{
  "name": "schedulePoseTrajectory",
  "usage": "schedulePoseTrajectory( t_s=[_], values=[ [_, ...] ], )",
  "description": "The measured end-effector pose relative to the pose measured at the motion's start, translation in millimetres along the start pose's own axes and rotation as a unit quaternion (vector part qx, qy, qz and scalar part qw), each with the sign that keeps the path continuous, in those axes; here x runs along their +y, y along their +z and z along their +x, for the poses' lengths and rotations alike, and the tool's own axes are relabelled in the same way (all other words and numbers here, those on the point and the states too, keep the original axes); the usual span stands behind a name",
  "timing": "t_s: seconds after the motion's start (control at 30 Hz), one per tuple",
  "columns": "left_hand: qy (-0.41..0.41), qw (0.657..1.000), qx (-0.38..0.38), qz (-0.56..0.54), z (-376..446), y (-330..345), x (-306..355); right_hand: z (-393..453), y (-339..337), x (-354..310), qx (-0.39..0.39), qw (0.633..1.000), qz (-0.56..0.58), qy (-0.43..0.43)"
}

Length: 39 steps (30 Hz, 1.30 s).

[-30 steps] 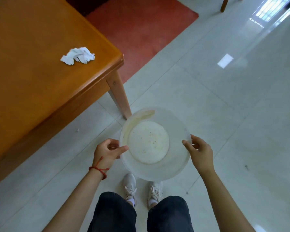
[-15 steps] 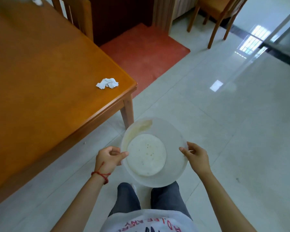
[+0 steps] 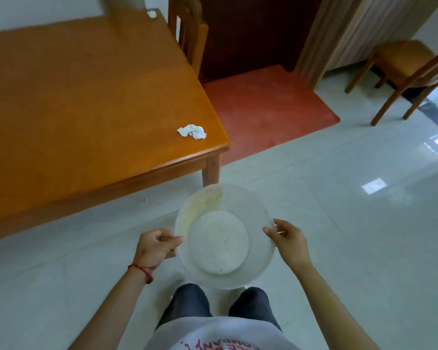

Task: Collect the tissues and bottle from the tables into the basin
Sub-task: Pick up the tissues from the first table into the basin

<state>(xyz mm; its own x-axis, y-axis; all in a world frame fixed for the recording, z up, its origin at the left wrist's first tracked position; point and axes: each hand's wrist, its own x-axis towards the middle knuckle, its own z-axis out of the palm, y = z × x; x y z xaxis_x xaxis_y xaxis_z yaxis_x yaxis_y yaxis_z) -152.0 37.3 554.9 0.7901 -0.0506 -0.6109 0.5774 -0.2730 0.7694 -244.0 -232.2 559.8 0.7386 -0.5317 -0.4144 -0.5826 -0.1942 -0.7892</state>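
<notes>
While my left hand and right hand pinch opposite rims of the translucent basin at lower centre, a crumpled tissue lies near the wooden table's corner, above it.

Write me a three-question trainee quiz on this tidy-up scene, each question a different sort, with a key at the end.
1. True or false: the basin already holds a tissue.
2. Multiple choice: where does the crumpled tissue lie? A) on the floor B) near the corner of the wooden table C) on the chair
3. Fill in: the left hand and right hand each keep a grip on the basin's ____.

Key: 1 false; 2 B; 3 rim.
</notes>
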Motion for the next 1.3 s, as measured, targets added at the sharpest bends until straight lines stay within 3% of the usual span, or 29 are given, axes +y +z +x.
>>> schedulePoseTrajectory(
  t_s=[0.43, 1.0, 1.3],
  values=[
    [-0.011, 0.988, 0.106, -0.114, -19, 6, -8, 56, -3, -42, -0.126, 0.984, -0.091, -0.084],
    [-0.069, 0.964, 0.169, -0.194, 30, -11, -5, 152, 51, -126, -0.109, 0.961, -0.141, -0.213],
    [-0.116, 0.936, 0.236, -0.233, 38, 18, 0, 226, 83, -174, -0.181, 0.922, -0.181, -0.291]
  ],
)
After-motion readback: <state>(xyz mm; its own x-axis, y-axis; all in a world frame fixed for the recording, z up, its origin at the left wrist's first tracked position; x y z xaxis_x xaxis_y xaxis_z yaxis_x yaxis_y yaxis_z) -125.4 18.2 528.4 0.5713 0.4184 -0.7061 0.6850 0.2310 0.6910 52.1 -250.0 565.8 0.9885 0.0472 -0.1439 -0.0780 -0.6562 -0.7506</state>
